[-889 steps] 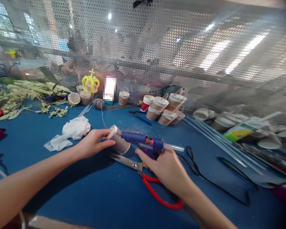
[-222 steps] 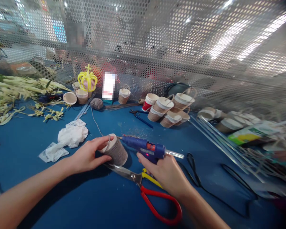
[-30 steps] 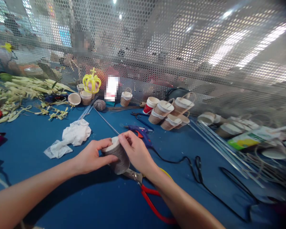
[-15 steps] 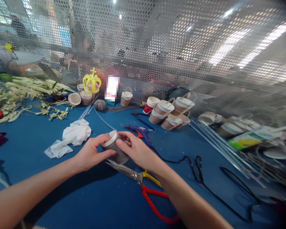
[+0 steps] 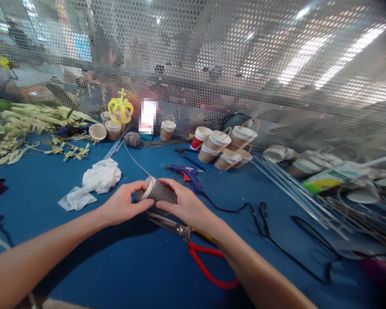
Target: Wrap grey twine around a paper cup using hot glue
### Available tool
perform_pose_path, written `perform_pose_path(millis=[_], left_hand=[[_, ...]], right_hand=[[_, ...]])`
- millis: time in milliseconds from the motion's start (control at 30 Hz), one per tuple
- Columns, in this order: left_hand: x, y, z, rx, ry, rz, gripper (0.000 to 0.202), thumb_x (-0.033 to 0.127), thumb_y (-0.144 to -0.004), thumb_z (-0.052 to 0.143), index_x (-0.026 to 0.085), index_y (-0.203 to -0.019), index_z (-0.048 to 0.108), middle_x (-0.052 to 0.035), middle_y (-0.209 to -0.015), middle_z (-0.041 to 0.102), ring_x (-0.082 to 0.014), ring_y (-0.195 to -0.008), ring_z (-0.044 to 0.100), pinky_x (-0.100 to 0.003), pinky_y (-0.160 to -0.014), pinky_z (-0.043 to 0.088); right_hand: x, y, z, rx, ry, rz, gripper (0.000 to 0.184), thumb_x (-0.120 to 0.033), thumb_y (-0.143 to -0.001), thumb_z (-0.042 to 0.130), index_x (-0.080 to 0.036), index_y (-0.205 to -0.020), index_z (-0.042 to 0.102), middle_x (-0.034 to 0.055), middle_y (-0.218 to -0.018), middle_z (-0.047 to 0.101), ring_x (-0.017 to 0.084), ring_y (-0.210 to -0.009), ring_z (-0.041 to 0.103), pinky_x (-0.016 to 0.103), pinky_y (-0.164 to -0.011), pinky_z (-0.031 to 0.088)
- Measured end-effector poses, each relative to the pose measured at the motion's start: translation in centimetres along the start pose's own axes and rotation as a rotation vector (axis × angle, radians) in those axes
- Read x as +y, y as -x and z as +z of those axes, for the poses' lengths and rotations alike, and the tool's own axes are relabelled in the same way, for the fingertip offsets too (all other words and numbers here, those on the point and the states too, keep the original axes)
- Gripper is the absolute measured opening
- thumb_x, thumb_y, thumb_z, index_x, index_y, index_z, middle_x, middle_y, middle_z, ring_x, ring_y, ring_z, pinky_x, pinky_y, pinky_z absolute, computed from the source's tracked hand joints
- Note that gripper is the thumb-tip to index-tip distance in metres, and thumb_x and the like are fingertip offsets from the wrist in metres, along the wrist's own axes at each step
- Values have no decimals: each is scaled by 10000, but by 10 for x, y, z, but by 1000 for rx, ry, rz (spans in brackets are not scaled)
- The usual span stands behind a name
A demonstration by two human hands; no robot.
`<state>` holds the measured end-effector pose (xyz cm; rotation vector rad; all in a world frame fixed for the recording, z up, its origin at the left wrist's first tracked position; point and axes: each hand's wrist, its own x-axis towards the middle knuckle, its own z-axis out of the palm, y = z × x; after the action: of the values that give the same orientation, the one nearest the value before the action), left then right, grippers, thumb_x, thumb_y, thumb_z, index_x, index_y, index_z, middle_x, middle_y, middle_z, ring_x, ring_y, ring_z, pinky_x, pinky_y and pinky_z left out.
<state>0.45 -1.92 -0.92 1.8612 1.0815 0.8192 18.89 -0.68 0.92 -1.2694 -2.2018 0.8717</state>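
Note:
Between my two hands is a paper cup wrapped in grey yarn, tilted on its side with its white rim toward the left. My left hand pinches the rim end between thumb and fingers. My right hand is closed round the wrapped body near its base. A strand of yarn runs from the rim back to a grey yarn ball. Just below the cup lie large scissors with red and yellow handles, partly covered by my right forearm.
A blue glue gun with a black cord lies behind my right hand. Crumpled white tissue is at left. Twine-wrapped cups, clear glue sticks, dried husks and a yellow crown line the back, before a perforated metal screen.
The cup has tipped from nearly upright to lying more sideways, its base swinging right. My right hand has shifted round to the base end. The view has moved slightly.

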Motion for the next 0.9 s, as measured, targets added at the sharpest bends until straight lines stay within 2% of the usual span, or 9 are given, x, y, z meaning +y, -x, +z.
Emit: perform_pose_path(millis=[233, 500, 667, 800, 900], left_hand=[[1, -1, -1, -19, -19, -50, 139, 242, -755, 486, 135, -781, 571, -9, -752, 586, -148, -725, 517, -248, -676, 396], [1, -2, 1, 40, 55, -50, 185, 322, -771, 494, 143, -738, 526, 14, -694, 517, -112, -651, 461, -219, -608, 374], [0, -3, 0, 155, 119, -95, 330, 400, -807, 421, 158, -583, 426, 50, -534, 372, -81, -507, 347, -197, -477, 297], [-2, -5, -4, 291, 110, -102, 407, 404, -836, 385, 154, -517, 428, 25, -518, 433, -90, -522, 394, -215, -503, 319], [-5, -8, -9, 379, 187, -145, 385, 385, -855, 360, 159, -560, 463, 49, -412, 380, -93, -451, 399, -223, -485, 330]], right_hand=[[8, 0, 4, 37, 149, -122, 542, -263, -687, 653, -151, -1174, 443, 120, -1167, 533, 218, -1073, 496, 400, -924, 384], [4, 3, 10, 23, 196, -141, 534, -258, -702, 640, -142, -1179, 432, 117, -1148, 531, 217, -1049, 499, 390, -907, 397], [3, 4, 11, 21, 202, -164, 552, -292, -693, 648, -149, -1181, 435, 117, -1145, 533, 227, -1055, 494, 396, -904, 396], [4, 4, 9, 21, 180, -140, 543, -309, -695, 642, -148, -1177, 451, 116, -1152, 536, 224, -1055, 499, 393, -919, 384], [5, 3, 6, 42, 138, -101, 531, -311, -691, 644, -163, -1168, 464, 105, -1160, 541, 221, -1058, 504, 400, -920, 382]])
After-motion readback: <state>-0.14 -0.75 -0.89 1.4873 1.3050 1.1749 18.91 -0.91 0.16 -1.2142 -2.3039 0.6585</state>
